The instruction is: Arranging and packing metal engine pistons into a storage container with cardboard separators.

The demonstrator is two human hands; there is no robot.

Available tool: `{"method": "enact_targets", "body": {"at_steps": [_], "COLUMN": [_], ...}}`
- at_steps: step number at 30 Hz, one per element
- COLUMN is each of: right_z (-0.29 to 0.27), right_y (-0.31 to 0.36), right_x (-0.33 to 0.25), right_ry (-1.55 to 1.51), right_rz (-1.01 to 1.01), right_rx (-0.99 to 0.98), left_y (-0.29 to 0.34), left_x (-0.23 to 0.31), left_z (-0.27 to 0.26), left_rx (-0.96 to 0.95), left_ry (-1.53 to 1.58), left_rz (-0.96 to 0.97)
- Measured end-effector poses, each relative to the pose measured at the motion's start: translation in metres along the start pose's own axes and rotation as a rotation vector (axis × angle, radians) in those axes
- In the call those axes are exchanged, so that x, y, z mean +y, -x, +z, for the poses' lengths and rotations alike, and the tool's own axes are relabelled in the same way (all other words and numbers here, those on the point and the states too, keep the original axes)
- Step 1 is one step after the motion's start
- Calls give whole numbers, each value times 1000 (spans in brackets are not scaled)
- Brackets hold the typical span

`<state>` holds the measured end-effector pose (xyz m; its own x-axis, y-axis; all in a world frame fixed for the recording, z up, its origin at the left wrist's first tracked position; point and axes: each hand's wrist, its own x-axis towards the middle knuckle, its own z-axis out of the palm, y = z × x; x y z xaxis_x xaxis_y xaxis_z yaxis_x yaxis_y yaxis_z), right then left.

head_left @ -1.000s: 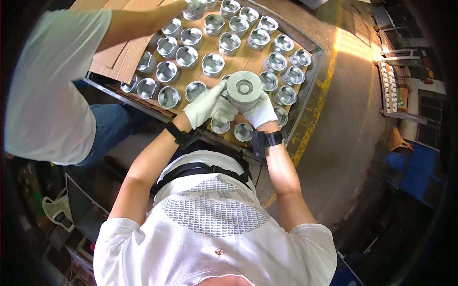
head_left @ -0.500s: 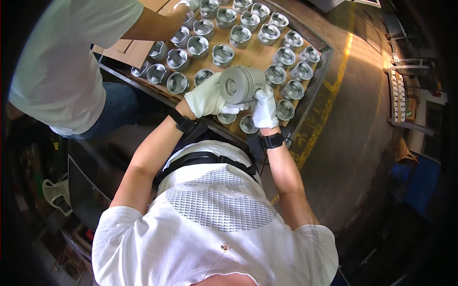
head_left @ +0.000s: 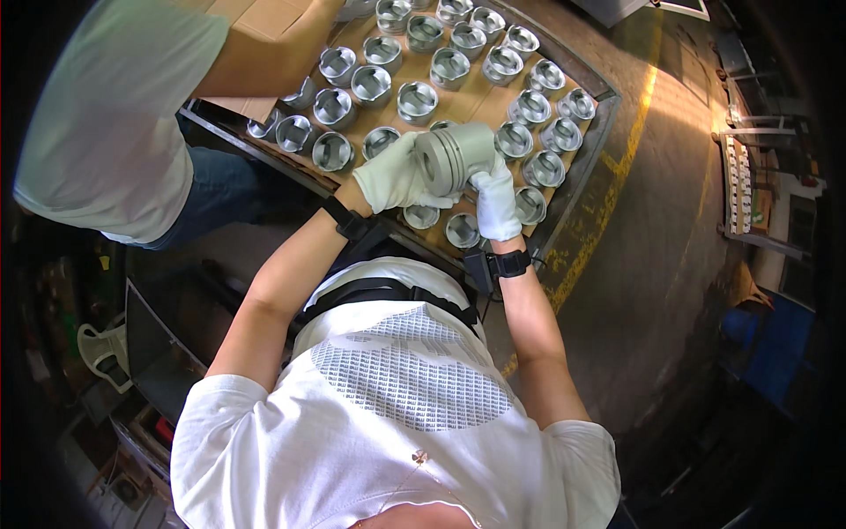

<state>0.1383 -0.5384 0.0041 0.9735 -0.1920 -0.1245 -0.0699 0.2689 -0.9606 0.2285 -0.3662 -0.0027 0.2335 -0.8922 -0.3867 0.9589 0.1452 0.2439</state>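
A grey metal piston [head_left: 456,157] is held up between my two white-gloved hands, above a cardboard-lined tray. Its round crown faces left and its ring grooves show. My left hand [head_left: 395,175] grips it at the crown side, the fingers passing beneath it. My right hand [head_left: 496,201] holds the skirt end, with the fingers partly hidden behind the piston. Under and around my hands, several more pistons stand on the cardboard [head_left: 480,99], most with their hollow side up; one piston [head_left: 463,229] is close below my right hand.
A metal rim [head_left: 577,159] borders the tray. At the left, a co-worker in a white shirt [head_left: 115,123] reaches an arm over the tray beside some folded cardboard [head_left: 264,16]. A yellow line [head_left: 608,189] runs along the floor on the right. A rack of parts [head_left: 738,181] stands farther right.
The piston in my hands has turned, its crown swinging more to the left so more of its side shows. The co-worker's arm has shifted over the tray.
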Motion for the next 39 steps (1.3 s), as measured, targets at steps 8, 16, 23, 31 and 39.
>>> {"method": "enact_targets", "body": {"at_steps": [8,16,23,31,39], "right_z": [3,6,-30,-49,-29], "right_y": [-7,-21,-25,-19,-23], "right_x": [11,-13,-56,-47,-53], "right_ry": [201,180,432,486,958], "right_rz": [-11,116,-50,37,-177], "right_rx": [0,-128,35,5,-187], "left_y": [-7,0,14,17,15], "left_x": [-14,-14,6,7,16], "left_z": [15,1,4,-4,-14], "left_rx": [358,325,127,24,165], "left_ry": [-309,-328,153,95,119], "left_rz": [453,458,88,128,153]}}
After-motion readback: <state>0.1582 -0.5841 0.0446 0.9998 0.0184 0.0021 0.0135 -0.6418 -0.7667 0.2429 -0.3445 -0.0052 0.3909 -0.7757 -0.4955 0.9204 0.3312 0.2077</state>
